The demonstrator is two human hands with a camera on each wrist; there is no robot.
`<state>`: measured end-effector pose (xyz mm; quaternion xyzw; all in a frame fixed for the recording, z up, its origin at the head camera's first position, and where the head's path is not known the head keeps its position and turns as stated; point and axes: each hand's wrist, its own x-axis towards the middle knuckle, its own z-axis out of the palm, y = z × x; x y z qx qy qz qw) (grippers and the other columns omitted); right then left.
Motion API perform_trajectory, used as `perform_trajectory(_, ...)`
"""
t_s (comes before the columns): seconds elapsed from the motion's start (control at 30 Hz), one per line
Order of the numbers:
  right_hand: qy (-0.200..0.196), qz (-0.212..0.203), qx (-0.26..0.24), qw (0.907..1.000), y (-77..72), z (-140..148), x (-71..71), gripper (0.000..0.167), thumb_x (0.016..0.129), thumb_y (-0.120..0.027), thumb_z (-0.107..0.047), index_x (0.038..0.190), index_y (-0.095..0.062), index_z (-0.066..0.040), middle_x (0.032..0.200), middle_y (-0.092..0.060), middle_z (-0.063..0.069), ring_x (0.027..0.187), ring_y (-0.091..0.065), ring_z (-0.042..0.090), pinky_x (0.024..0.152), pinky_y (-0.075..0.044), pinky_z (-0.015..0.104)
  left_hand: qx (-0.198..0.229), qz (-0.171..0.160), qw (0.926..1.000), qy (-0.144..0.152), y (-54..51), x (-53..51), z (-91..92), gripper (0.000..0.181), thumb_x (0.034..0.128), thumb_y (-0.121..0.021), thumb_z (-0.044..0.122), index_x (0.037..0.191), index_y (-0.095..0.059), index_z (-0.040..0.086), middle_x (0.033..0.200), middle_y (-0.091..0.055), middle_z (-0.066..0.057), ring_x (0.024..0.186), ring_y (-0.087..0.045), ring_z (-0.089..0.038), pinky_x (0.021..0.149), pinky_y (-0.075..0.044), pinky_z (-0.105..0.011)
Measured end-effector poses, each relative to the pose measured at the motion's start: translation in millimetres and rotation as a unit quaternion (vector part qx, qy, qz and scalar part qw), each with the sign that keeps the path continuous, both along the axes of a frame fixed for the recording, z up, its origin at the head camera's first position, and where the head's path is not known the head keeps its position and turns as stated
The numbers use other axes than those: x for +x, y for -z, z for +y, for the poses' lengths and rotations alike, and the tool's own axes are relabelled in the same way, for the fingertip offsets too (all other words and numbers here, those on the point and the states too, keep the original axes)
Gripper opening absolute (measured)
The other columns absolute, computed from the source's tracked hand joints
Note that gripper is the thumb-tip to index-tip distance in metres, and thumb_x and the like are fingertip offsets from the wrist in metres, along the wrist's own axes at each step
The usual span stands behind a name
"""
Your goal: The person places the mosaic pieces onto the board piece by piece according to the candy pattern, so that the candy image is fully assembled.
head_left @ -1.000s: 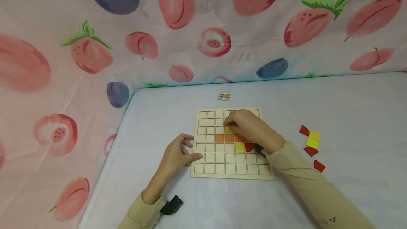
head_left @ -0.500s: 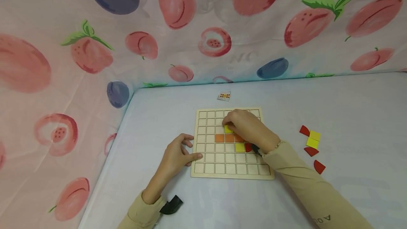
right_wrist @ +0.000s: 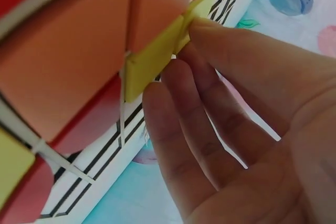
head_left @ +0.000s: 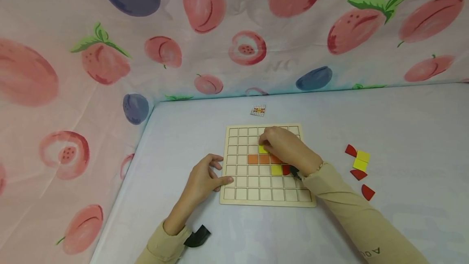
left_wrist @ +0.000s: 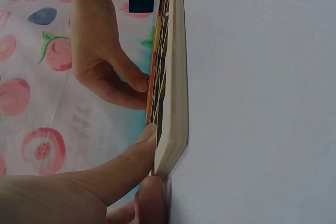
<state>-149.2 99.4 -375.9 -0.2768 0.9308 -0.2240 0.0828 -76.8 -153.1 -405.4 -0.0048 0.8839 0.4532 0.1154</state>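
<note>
A wooden grid board [head_left: 254,194] lies on the table, with orange square tiles [head_left: 253,159] in a row, a yellow square tile [head_left: 276,170] below them and a red quarter-round tile [head_left: 286,170]. My left hand [head_left: 203,177] holds the board's left edge, thumb on top and fingers against the side. Over the upper middle cells, my right hand [head_left: 287,146] pinches a yellow square tile [right_wrist: 202,8] between thumb and fingers. Another yellow tile [right_wrist: 151,62] sits beside it in the right wrist view. My right hand hides part of the board in the head view.
Right of the board lie loose yellow squares [head_left: 360,165] and red quarter-round tiles [head_left: 368,192]. A small pattern card [head_left: 258,110] lies behind the board. Fruit-printed cloth [head_left: 278,60] hangs along the back and left. A black piece [head_left: 198,236] sits at my left cuff.
My right hand shifted slightly left over the board, then slightly back right, staying at the yellow tile. My left hand and the loose tiles look unchanged.
</note>
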Motion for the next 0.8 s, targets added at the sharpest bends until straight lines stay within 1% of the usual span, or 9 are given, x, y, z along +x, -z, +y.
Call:
perform_trajectory(0.2,-0.001,-0.014,0.007,0.9999,-1.2,0.4,0.2,0.021,0.093,-0.065,0.002,0.111,-0.074,-0.001,0.111,-0.072,0.014,0.107,-0.067,0.030,0.090,-0.056,0.040,-0.001,-0.004,1.0000,-0.001,0.9,-0.4,-0.1,0.061,0.0746,-0.088,0.015,0.127,-0.058,0.008,0.102,-0.059,-0.005,0.053,-0.060,-0.015,0.052,-0.052,-0.029)
perform_trajectory(0.33,-0.001,-0.010,0.009,0.9999,-1.9,1.2,0.7,0.021,0.092,-0.066,0.001,0.112,-0.074,-0.002,0.111,-0.071,0.013,0.106,-0.067,0.029,0.090,-0.056,0.040,-0.002,-0.005,1.0000,-0.003,0.1,-0.3,0.1,0.061,0.0746,-0.088,0.015,0.127,-0.058,0.009,0.102,-0.059,-0.004,0.053,-0.060,-0.015,0.053,-0.052,-0.030)
perform_trajectory(0.57,-0.007,0.022,-0.007,0.9997,-2.8,7.9,4.7,0.020,0.091,-0.071,-0.006,0.111,-0.072,-0.004,0.107,-0.067,0.009,0.095,-0.063,0.023,0.083,-0.055,0.037,0.000,0.000,1.0000,-0.004,0.6,-0.6,-2.2,0.060,0.0751,-0.088,0.015,0.127,-0.058,0.009,0.102,-0.059,-0.005,0.053,-0.060,-0.015,0.053,-0.052,-0.030)
perform_trajectory(0.7,0.002,0.039,-0.015,0.9991,-6.0,18.6,9.6,0.020,0.090,-0.072,-0.007,0.110,-0.071,-0.003,0.105,-0.067,0.009,0.094,-0.062,0.023,0.083,-0.055,0.040,0.006,0.002,1.0000,0.007,1.6,-0.5,-1.9,0.061,0.0759,-0.088,0.016,0.128,-0.057,0.007,0.104,-0.059,-0.007,0.054,-0.060,-0.014,0.053,-0.053,-0.030)
perform_trajectory(0.8,0.013,0.053,-0.013,0.9984,-7.8,27.0,12.8,0.022,0.089,-0.073,-0.007,0.110,-0.071,-0.003,0.105,-0.067,0.009,0.095,-0.062,0.023,0.085,-0.055,0.042,0.003,0.003,1.0000,0.006,0.8,-0.4,-1.8,0.060,0.0756,-0.088,0.016,0.127,-0.058,0.008,0.104,-0.059,-0.006,0.054,-0.060,-0.015,0.053,-0.053,-0.030)
